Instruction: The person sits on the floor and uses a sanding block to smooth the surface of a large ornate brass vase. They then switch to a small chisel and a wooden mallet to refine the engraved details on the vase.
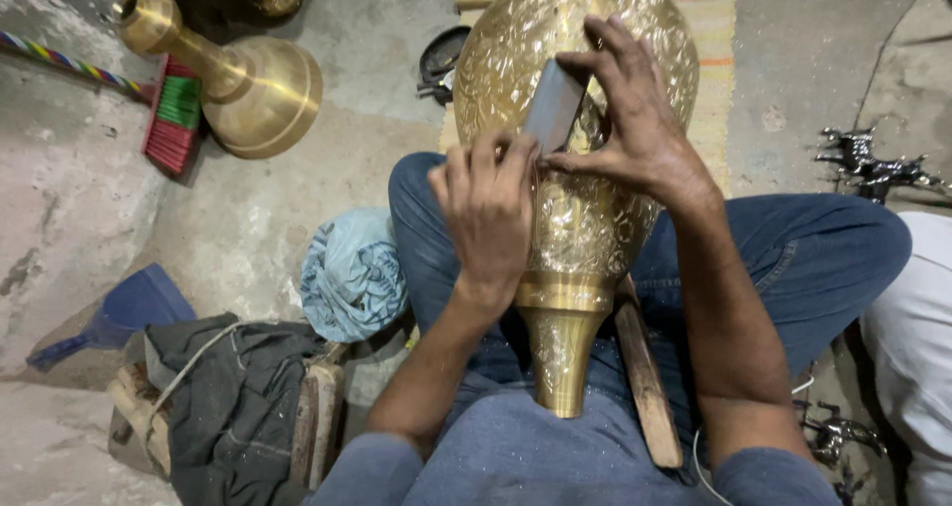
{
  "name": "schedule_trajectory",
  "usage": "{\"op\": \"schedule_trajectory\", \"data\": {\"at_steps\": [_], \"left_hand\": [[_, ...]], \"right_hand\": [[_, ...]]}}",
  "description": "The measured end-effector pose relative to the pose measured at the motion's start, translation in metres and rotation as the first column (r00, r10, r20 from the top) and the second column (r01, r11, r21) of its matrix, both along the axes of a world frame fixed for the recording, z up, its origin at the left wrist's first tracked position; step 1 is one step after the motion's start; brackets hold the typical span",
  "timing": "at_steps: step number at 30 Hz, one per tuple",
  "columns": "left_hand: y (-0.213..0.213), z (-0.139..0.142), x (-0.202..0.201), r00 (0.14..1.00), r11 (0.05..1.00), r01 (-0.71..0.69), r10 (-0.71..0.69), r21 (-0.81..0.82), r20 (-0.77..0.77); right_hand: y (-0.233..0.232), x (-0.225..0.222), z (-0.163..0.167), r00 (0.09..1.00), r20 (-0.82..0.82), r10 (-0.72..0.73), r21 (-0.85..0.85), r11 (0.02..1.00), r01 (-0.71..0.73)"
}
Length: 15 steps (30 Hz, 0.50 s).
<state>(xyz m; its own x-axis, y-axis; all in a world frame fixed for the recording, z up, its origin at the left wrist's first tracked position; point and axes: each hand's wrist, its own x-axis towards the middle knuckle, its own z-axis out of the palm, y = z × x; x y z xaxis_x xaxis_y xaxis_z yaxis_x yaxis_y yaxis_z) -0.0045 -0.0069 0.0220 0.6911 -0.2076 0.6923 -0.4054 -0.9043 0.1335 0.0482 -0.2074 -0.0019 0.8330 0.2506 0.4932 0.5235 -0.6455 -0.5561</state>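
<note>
Gripping grey block [553, 105], engraved brass vase [585, 219]

Engraved brass vase [585, 219]: lay across the person's lap, narrow neck toward the body, wide belly away. Flat grey metal tool [553, 105]: pressed on the belly, pinched at its upper end by the right hand [635, 119] and at its lower end by the left hand [488, 209], both grips closed on it. Left of the grip: plain brass vase [233, 75] on its side on the floor, red-and-green broom [174, 114], blue cloth bundle [352, 273], dark cloth [238, 397]. Right of the grip: small metal horse figures [873, 164].
</note>
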Motion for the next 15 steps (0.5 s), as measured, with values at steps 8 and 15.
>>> {"op": "schedule_trajectory", "data": {"at_steps": [8, 15], "left_hand": [[-0.002, -0.014, 0.002, 0.999, 1.000, -0.023, 0.023, -0.005, -0.029], [-0.002, -0.017, 0.003, 0.999, 0.999, -0.030, 0.031, 0.036, -0.019]], "right_hand": [[0.000, -0.003, -0.002, 0.999, -0.034, -0.017, -0.018, 1.000, 0.017], [-0.003, 0.000, -0.003, 1.000, -0.024, -0.011, -0.003, 1.000, 0.011]]}}
